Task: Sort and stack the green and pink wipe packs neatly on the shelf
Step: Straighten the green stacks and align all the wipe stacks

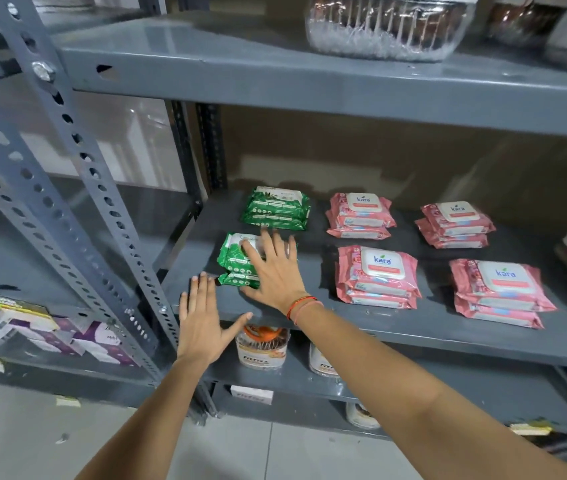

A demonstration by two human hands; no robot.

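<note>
Right hand (271, 271) flat, fingers spread, palm pressing top of near green stack (240, 263); gripping nothing
Left hand (200, 323) open, empty, at shelf (361, 327) front edge, just left of that stack
Second green stack (277, 209) beyond right fingertips; four pink stacks (377, 277) off to right, well apart from both hands
To square up: hold top pack down with right palm, nudge lower pack's left side with left fingers until edges line up, avoid sliding stack off edge
</note>
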